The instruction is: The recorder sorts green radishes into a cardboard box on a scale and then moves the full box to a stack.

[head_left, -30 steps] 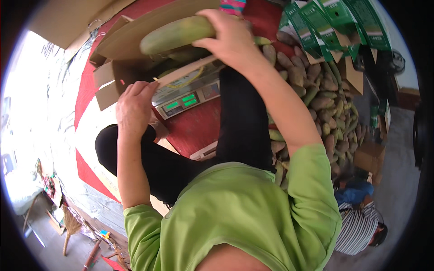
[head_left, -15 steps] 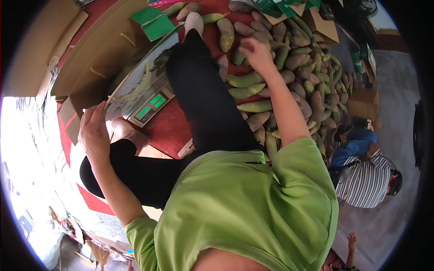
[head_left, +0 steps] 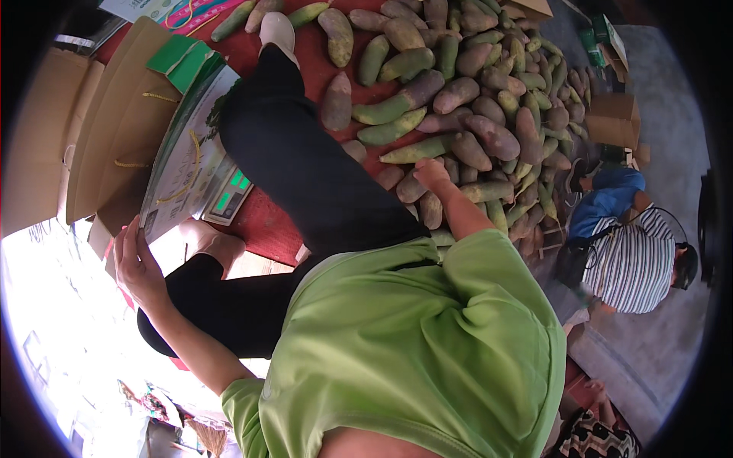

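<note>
My left hand (head_left: pixel 137 269) is at the near corner of a printed cardboard box (head_left: pixel 172 164), its fingertips on the edge. The box leans on a scale (head_left: pixel 227 200) with a lit green display. Yellow cord handles show on the cardboard. My right hand (head_left: pixel 435 177) is down among long green and purplish root vegetables that look like radishes (head_left: pixel 393 108). Its fingers are curled in at the near side of the heap, beside a purplish radish (head_left: pixel 412 187). What lies under the fingers is hidden.
My black-trousered leg (head_left: pixel 279 145) stretches between the box and the heap. Open brown cartons (head_left: pixel 46 137) stand at the left. Another person in a striped shirt (head_left: pixel 630 267) is at the right; a patterned garment (head_left: pixel 599 435) shows lower right. A brown carton (head_left: pixel 611 122) sits beyond the heap.
My right hand has drawn back toward me from the far side of the heap to its near side. The view has shifted. My left hand stays at the box corner.
</note>
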Action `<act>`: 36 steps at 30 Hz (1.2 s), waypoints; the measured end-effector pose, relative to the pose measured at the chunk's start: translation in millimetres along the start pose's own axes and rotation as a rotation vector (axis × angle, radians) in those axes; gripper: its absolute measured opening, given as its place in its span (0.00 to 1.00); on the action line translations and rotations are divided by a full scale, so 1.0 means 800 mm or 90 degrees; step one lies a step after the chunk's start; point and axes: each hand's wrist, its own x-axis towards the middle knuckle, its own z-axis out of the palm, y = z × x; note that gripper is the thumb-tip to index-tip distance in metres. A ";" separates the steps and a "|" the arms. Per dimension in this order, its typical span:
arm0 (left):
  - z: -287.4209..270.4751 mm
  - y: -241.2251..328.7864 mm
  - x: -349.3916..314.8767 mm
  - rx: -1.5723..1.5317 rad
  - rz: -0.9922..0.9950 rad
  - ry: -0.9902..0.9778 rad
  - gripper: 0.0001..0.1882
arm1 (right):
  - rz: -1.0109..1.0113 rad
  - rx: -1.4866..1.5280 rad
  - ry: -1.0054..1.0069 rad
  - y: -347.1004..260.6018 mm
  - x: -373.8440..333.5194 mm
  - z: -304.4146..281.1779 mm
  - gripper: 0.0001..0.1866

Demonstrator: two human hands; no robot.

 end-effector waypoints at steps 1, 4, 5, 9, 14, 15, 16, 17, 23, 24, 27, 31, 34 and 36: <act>0.000 0.000 0.000 0.001 0.003 -0.004 0.11 | -0.016 0.012 -0.002 -0.005 -0.002 0.005 0.15; 0.003 -0.003 0.000 -0.005 -0.014 -0.008 0.11 | -0.064 0.008 -0.057 -0.026 0.003 0.015 0.18; 0.006 -0.004 -0.001 -0.005 -0.023 -0.004 0.10 | -0.063 0.010 -0.059 -0.032 0.002 0.018 0.18; 0.003 -0.006 -0.003 0.034 -0.003 0.021 0.10 | -0.210 -0.172 -0.110 -0.096 -0.006 0.002 0.25; 0.003 0.009 0.002 0.028 -0.019 0.038 0.10 | -0.367 -0.281 -0.171 -0.113 -0.001 0.027 0.33; 0.002 0.006 -0.001 0.008 -0.030 0.035 0.11 | -0.369 -0.277 -0.187 -0.119 -0.001 0.028 0.30; -0.002 0.008 -0.002 0.024 -0.032 0.037 0.10 | -0.369 -0.273 -0.201 -0.120 0.000 0.031 0.28; -0.006 0.011 -0.003 0.041 -0.036 0.038 0.10 | -0.398 -0.281 -0.202 -0.125 0.001 0.036 0.28; -0.010 0.022 0.008 0.019 -0.009 0.024 0.12 | -0.433 -0.296 -0.152 -0.063 0.049 0.101 0.19; -0.010 0.022 0.007 0.037 0.006 0.027 0.12 | -0.416 -0.284 -0.157 -0.060 0.050 0.099 0.19; -0.014 0.023 0.001 0.046 0.001 0.016 0.12 | -0.357 -0.250 -0.175 -0.059 0.052 0.088 0.20; -0.017 0.019 -0.003 0.028 -0.008 -0.004 0.12 | -0.251 -0.199 -0.190 -0.071 0.046 0.055 0.20; -0.015 0.016 -0.005 0.026 -0.013 -0.008 0.13 | -0.260 -0.393 -0.075 -0.119 0.014 -0.032 0.23; -0.018 0.016 -0.005 0.008 -0.016 -0.011 0.13 | -0.248 -0.395 -0.009 -0.124 0.014 -0.071 0.25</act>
